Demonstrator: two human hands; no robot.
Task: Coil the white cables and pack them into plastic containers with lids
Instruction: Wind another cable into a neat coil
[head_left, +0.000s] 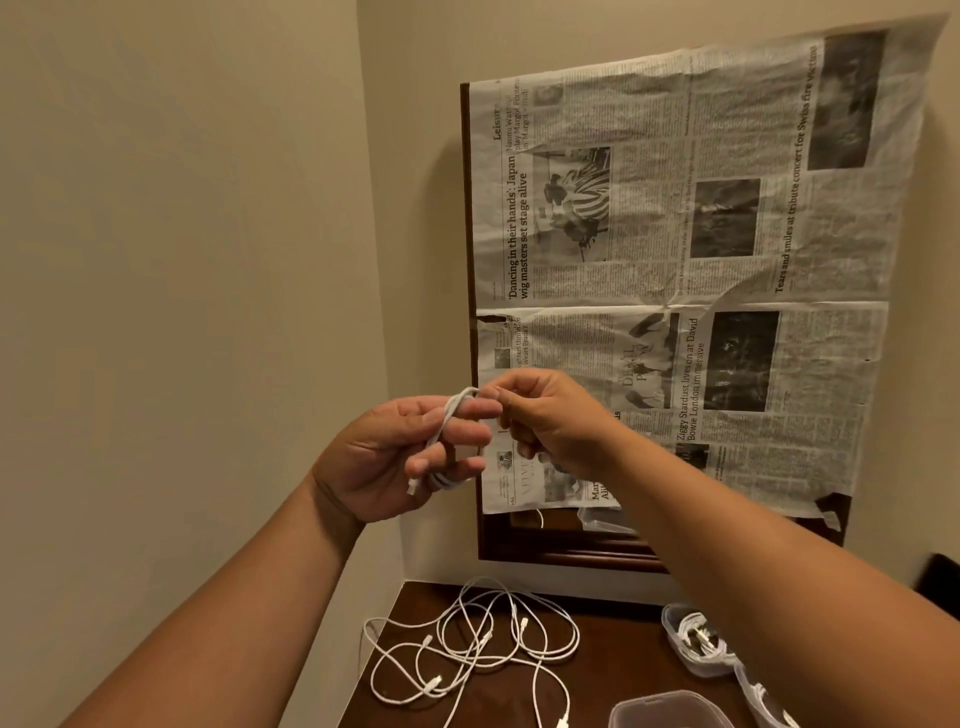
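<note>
My left hand is raised in front of the wall, its fingers wrapped by a coiled white cable; a connector end hangs below my fingers. My right hand pinches the cable's top loop at the left fingertips. A tangle of loose white cables lies on the dark wooden table below. A clear plastic container with a coiled cable inside stands at the right, partly hidden by my right forearm. A clear lid or container sits at the bottom edge.
A newspaper sheet hangs over a dark-framed mirror on the back wall. The beige wall closes the left side. Another clear container with cable peeks out under my right forearm. A dark object is at the far right.
</note>
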